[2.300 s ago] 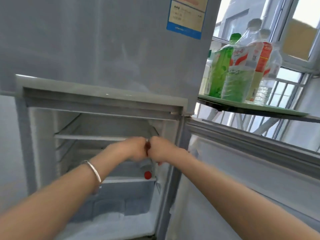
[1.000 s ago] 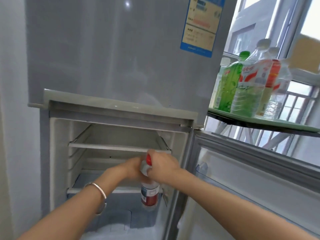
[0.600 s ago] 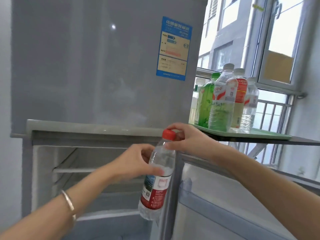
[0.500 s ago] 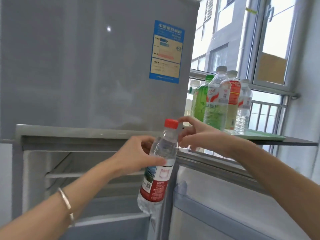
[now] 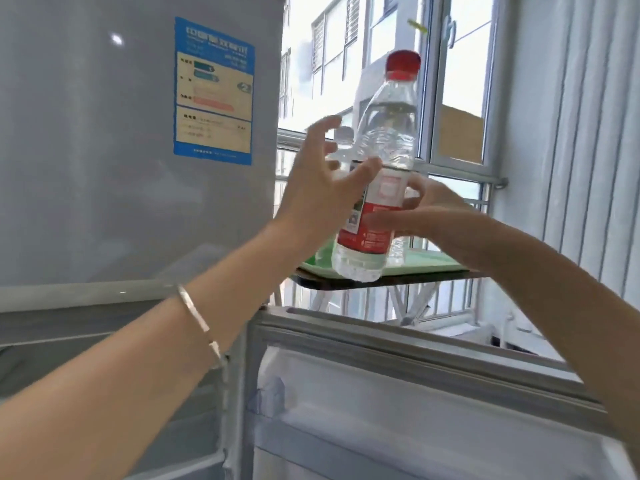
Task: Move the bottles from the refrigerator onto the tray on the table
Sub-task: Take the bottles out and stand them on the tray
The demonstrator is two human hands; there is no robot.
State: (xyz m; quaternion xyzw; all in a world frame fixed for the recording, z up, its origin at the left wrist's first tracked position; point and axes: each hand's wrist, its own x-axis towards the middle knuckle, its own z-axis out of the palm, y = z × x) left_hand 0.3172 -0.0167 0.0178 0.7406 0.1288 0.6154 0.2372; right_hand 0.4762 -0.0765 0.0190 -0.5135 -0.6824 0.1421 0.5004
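A clear water bottle (image 5: 388, 133) with a red cap and red label is held upright in the air, its base just above the near edge of the green tray (image 5: 426, 263). My right hand (image 5: 433, 213) wraps the label from the right. My left hand (image 5: 318, 188) is on the bottle's left side, fingers spread apart and only the thumb resting against it. Behind the left hand, the white cap of another bottle (image 5: 343, 133) on the tray shows; the other tray bottles are hidden.
The tray lies on a dark tabletop (image 5: 381, 282) by the window (image 5: 457, 98). The grey refrigerator (image 5: 121, 150) stands to the left, its lower door (image 5: 398, 375) swung open below my arms. A white wall is at the right.
The bottle came out of the lower refrigerator compartment and rose to the right, up to the tray. My right hand shifted from the cap to the label. My left hand's fingers have spread off the bottle.
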